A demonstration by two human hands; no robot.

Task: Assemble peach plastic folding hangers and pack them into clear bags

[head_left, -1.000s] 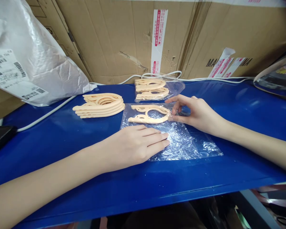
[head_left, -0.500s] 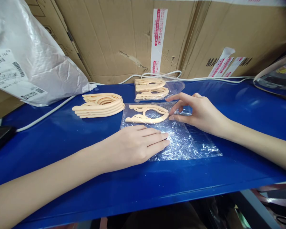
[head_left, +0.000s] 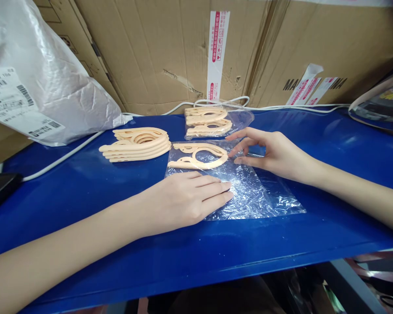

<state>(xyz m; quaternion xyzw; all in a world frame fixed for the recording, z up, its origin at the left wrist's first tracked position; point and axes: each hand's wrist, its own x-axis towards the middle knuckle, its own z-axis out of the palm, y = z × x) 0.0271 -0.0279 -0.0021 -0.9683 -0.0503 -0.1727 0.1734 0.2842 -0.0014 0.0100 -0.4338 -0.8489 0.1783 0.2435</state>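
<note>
A cream plastic folded clothes hanger lies at the far left part of a clear plastic bag; whether it is inside or on top I cannot tell. My left hand rests flat on the bag's near left part, fingers stretched to the right. By the hanger's curved right end is my right hand, thumb and fingers apart, a fingertip at or very near the hanger's edge. To the left sits a stack of several similar hangers. Behind the bag, more hangers lie inside another clear bag.
The work surface is a blue table. Cardboard boxes stand along its back, with a white cable in front. A silvery parcel bag leans at the left, above a black object. A transparent item is at the right.
The hanger has slid slightly left on the bag. My right hand's fingers have shifted a little left and spread wider from the thumb. My left hand has stayed in place.
</note>
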